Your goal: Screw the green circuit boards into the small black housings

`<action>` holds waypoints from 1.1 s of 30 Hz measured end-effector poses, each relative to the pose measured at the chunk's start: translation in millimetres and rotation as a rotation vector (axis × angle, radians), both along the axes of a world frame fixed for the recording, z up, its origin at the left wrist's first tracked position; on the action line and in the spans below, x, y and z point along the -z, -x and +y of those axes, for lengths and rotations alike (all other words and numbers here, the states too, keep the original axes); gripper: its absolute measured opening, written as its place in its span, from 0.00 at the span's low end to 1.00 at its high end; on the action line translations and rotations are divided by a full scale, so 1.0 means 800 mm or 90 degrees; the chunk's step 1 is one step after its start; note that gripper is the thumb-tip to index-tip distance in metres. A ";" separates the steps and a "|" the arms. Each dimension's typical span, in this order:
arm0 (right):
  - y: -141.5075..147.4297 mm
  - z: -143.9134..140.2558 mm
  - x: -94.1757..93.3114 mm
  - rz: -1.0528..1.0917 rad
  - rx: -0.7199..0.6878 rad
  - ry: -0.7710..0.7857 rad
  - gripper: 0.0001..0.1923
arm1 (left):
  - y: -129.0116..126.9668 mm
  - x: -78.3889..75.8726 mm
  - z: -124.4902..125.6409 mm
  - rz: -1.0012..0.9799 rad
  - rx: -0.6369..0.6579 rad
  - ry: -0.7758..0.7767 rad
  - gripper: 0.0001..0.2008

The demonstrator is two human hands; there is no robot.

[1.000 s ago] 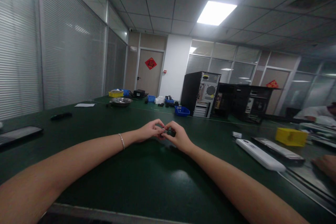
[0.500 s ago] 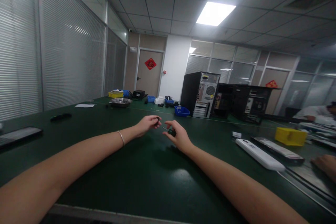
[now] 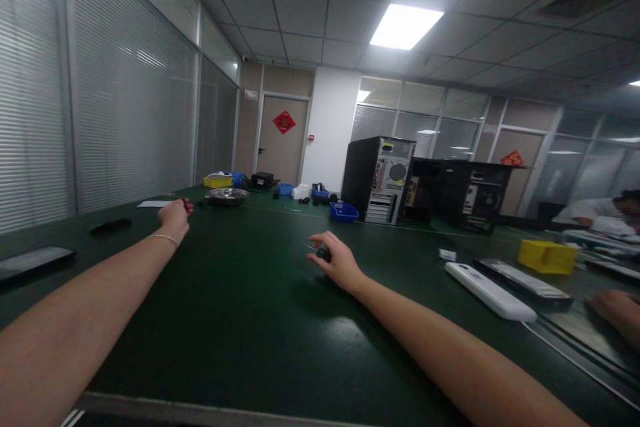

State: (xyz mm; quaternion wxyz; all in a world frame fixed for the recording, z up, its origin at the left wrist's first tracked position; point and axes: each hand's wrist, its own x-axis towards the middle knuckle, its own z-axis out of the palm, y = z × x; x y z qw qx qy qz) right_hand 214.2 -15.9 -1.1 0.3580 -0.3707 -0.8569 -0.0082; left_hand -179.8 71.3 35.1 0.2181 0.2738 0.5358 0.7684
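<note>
**Tool with a rounded dark green handle and thin metal shaft [image 3: 324, 252] in the right hand [image 3: 341, 260], left hand [image 3: 174, 217] well apart with a small dark piece [image 3: 187, 204]**

The right hand is closed loosely round the green handle near the middle of the scene, thumb and forefinger spread toward the left. The thin shaft points left between those two fingertips, its end too fine to make out clearly. The tool is therefore within the right hand and well to the right of the left hand, with bare dark green tabletop [image 3: 240, 320] between.

The left hand, with a slim silvery bracelet [image 3: 163, 237] at its wrist, reaches out to the far left. Its fingers are bent and pinch the small dark piece, which is blurred and partly hidden. Just beside this hand lies a flat white sheet of paper [image 3: 150, 204]; whether they touch, I cannot tell. A shiny round metal bowl [image 3: 227, 201] stands farther off, to the right of the left hand.

Beyond the right hand, on the far side, sit an open blue plastic bin [image 3: 344, 213] and an upright black computer tower [image 3: 361, 180]. To the right lie a long white rounded device with a cord [image 3: 490, 290] and a bright yellow box [image 3: 546, 257]. Another person's hand [image 3: 617, 313] shows at the right edge.
</note>
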 end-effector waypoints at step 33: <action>-0.002 0.011 0.008 -0.040 0.038 -0.022 0.10 | -0.224 0.052 -0.055 0.747 0.620 -0.137 0.11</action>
